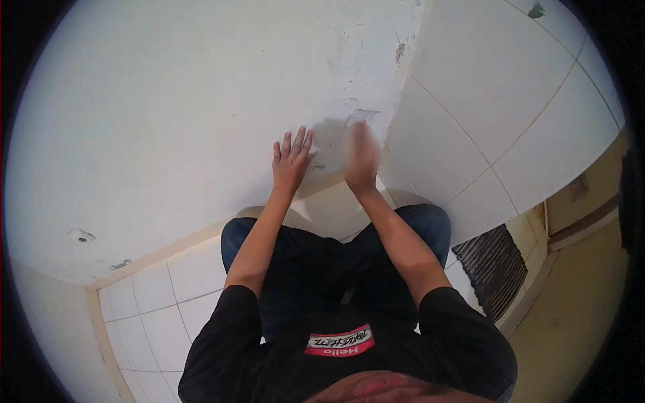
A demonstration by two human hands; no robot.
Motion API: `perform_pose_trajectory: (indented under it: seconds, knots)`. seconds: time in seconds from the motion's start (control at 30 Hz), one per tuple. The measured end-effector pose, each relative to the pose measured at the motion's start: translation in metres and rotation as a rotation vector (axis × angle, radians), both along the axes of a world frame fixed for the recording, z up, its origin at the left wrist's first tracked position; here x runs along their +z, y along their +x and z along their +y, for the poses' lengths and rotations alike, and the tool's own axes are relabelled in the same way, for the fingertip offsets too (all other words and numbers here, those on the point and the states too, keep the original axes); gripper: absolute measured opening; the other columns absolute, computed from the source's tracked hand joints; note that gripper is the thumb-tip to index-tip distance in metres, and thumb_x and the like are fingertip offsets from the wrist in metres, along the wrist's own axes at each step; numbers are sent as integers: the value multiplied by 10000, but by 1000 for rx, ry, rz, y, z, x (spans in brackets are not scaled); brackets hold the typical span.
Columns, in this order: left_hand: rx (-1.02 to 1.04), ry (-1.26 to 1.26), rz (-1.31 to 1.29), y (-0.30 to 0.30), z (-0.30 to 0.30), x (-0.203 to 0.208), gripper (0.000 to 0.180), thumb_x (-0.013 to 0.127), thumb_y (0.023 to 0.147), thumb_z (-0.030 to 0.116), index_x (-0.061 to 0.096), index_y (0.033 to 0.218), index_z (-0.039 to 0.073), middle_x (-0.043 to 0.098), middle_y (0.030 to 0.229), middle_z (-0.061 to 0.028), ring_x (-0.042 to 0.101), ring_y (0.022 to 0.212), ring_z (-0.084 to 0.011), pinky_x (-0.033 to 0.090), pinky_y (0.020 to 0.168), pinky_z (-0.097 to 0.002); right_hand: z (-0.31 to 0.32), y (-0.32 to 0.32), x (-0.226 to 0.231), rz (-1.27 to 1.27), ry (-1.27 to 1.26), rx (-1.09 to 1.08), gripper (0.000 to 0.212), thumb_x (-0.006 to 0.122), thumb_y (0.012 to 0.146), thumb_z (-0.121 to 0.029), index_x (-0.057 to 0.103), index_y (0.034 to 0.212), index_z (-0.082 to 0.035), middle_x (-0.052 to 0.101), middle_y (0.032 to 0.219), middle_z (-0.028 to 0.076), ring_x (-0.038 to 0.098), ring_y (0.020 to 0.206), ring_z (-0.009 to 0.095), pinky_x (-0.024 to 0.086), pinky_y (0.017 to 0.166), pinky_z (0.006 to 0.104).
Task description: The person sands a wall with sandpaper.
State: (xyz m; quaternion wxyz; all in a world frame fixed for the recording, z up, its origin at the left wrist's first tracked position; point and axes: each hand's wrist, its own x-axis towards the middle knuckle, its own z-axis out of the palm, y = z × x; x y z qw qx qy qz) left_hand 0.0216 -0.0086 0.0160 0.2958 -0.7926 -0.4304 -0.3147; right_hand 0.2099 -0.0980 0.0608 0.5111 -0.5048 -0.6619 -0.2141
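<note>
Wall (168,121), white-painted, pitted and flaking, stands ahead beside smooth tiles (497,101). Left hand (291,164) lies flat on it, fingers (298,142) straight, slightly spread, gripping nothing; right hand (363,158), blurred, is at a scuffed grey patch (369,115), its hold unclear.

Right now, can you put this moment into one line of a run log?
left grip: open, spread against wall | right grip: blurred, by scuffed patch, contents unclear | mat: dark, ribbed, at right

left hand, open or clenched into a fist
Open: the left hand shows its fingers extended and slightly parted over the white wall.
</note>
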Motion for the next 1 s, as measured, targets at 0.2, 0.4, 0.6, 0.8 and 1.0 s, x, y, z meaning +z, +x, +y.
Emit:
perform_pose_trajectory:
  seconds: [0.2, 0.4, 0.6, 0.8, 1.0]
  knots:
    - [88, 152, 29, 10, 11, -15, 691, 648, 911, 507, 426, 1527, 285, 348, 1620, 25, 158, 1537, -310, 22, 1217, -561, 44, -6, -38, -21, -302, -3, 726, 501, 767, -33, 410, 1483, 38, 318, 1601, 226, 297, 1494, 362, 256, 1171, 517]
    - [94, 89, 27, 13, 11, -15, 687, 652, 906, 501, 439, 1524, 290, 355, 1615, 26, 227, 1507, -317, 6, 1215, -567, 75, 3, -58, -148, -185, -80, 726, 519, 801, -48, 355, 1501, 55, 312, 1597, 234, 272, 1501, 367, 183, 1211, 553]
    - [94, 57, 10, 9, 10, -17, 675, 652, 900, 460, 443, 1523, 308, 364, 1610, 36, 190, 1523, -309, 1, 1217, -563, 73, -10, -72, -84, -222, -8, 745, 536, 787, -41, 370, 1511, 14, 306, 1596, 244, 242, 1508, 388, 155, 1223, 562]
    - [62, -73, -9, 10, 6, -21, 641, 647, 911, 414, 459, 1515, 313, 342, 1625, 51, 143, 1547, -290, -12, 1226, -548, 65, -13, -96, -78, -304, 30, 721, 512, 780, 30, 391, 1490, 34, 270, 1585, 307, 218, 1497, 454, 162, 1212, 569]
    - [64, 54, 3, 4, 10, -29, 660, 646, 918, 435, 446, 1527, 276, 345, 1623, 17, 141, 1543, -319, -21, 1222, -554, 84, 26, -65, 173, -246, -192, 707, 481, 834, 39, 318, 1521, 50, 206, 1606, 319, 166, 1509, 462, 164, 1206, 565]
